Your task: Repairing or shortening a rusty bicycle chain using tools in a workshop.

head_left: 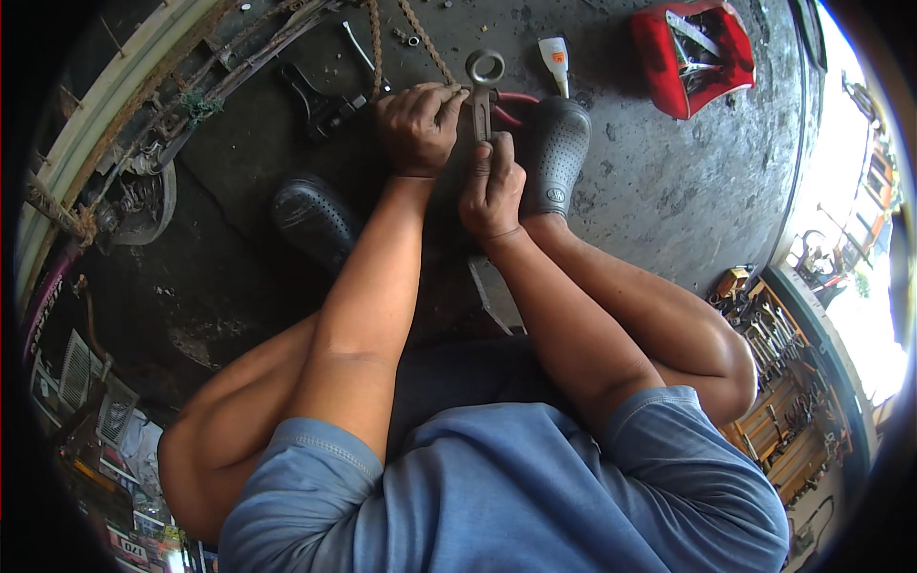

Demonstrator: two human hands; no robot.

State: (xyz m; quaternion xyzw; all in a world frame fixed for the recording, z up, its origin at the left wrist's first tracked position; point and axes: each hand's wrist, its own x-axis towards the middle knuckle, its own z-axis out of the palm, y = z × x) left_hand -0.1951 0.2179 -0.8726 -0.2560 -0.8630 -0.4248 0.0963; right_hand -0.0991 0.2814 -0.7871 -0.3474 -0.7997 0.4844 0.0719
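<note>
My left hand (417, 126) is closed at the lower end of a rusty chain (375, 43), whose two strands run down to it from the upper edge. Its fingers hide what exactly they pinch. Close on its right, my right hand (495, 183) grips a ring-ended wrench (481, 113) by the lower shank, ring upward. The left fingertips come close to the wrench's shank; whether they touch it I cannot tell. Behind the wrench, a curved red handle (519, 98) shows, partly hidden.
A white nozzle bottle (554, 62) lies beyond my right clog (559, 153). Farther right is a red plastic shell (693, 57). A black tool (315, 103) lies left of my hands, above my left clog (313, 218). Wrenches fill a wooden rack (788, 411) at right.
</note>
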